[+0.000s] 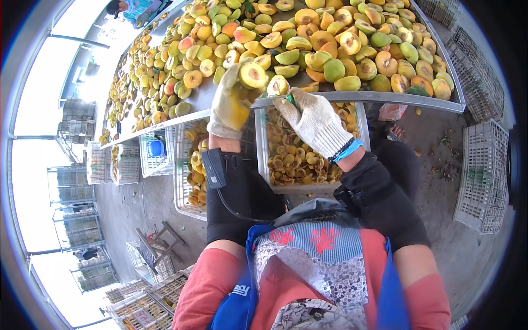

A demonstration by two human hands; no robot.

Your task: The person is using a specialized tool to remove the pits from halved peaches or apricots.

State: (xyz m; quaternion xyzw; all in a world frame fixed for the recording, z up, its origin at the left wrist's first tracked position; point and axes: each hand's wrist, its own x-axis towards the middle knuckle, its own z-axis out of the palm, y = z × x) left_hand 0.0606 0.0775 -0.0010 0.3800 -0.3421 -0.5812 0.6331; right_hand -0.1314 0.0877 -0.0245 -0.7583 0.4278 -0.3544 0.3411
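My left hand (233, 97), in a stained off-white work glove, grips a yellow stone-fruit half (253, 75), apparently a peach, with its cut face towards me. In a knitted glove, my right hand (311, 115) closes around a small tool with a green handle (290, 99); the tool's working end is hidden. Another cut half (278, 86) sits at the right fingertips, just above the table's metal rim (350, 96). Whether the fingers or the tool bear it is not clear. Behind both hands many fruit halves (321, 41) cover the metal table.
Beneath the rim stands a white crate (303, 189) of small fruit pieces. A second crate (177, 185) holding fruit is to its left. Plastic crates (482, 177) stand at right; a folding stool (159, 247) is lower left. At the far upper left is another person (140, 10).
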